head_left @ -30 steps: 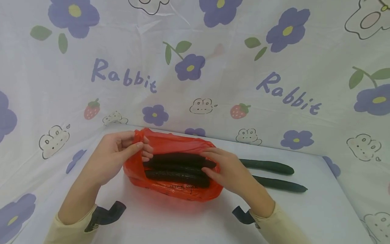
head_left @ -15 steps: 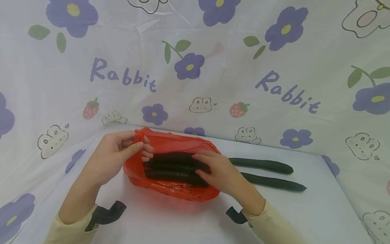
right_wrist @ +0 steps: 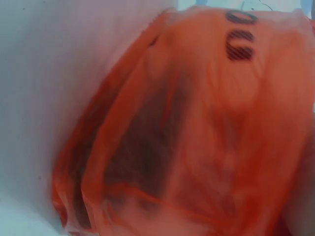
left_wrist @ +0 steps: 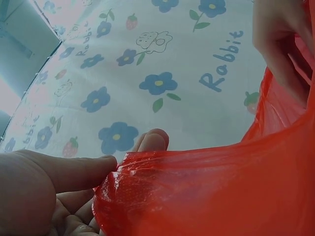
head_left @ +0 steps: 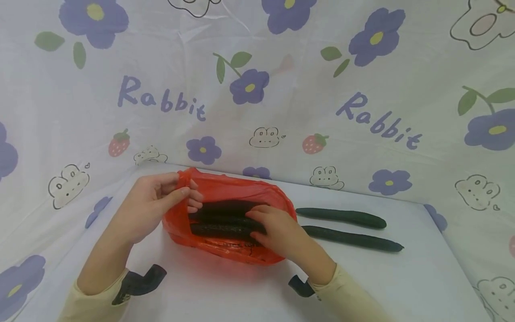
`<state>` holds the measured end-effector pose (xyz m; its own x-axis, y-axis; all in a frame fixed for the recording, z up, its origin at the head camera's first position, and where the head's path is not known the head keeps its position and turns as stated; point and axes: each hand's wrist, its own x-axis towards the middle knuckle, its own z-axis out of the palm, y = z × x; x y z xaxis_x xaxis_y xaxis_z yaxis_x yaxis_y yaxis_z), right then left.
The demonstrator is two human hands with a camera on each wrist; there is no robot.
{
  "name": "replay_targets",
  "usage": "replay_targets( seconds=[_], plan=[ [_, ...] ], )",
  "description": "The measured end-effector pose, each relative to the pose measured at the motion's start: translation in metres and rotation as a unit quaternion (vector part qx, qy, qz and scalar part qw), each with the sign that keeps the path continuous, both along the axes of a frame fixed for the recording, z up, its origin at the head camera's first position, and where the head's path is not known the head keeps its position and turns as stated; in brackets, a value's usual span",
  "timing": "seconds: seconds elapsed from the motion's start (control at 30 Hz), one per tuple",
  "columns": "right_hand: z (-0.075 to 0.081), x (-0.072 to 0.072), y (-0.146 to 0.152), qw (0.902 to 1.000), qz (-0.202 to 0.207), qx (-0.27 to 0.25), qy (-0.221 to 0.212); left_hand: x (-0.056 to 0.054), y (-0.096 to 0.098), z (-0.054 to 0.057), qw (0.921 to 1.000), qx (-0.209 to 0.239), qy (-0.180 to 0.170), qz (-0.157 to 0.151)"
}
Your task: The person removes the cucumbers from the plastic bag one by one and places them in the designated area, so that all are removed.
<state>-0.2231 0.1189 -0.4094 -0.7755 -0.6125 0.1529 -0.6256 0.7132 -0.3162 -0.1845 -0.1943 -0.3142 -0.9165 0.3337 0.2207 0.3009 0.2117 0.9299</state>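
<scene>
A red plastic bag lies on its side on the white table, its mouth spread, with several dark green cucumbers inside. My left hand pinches the bag's left edge between thumb and fingers. In the left wrist view, my thumb presses the thin film against the fingers. My right hand reaches into the mouth, its fingers and thumb curved around a cucumber's right end. The right wrist view is filled by the bag's side, with dark shapes showing through.
To the bag's right lie two more cucumbers, the back one and the front one, roughly parallel. A patterned cloth hangs behind the white table. Both wrists carry black mounts.
My right hand has moved left, deeper into the bag's mouth, with the cucumber's end between its fingers and thumb. The left hand stays in place on the bag's edge.
</scene>
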Motion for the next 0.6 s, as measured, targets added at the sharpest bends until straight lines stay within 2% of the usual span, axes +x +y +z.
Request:
replay_targets(
  seconds=[0.27,0.6],
  plan=[
    [-0.009,0.001,-0.006,0.9988,-0.003,0.046,-0.015,-0.002,0.000,0.000,0.9999,0.012,0.000,-0.002],
    [-0.015,0.000,-0.008,0.9968,-0.009,0.075,-0.027,-0.003,0.002,-0.001,0.9999,0.011,0.003,0.002]
  ],
)
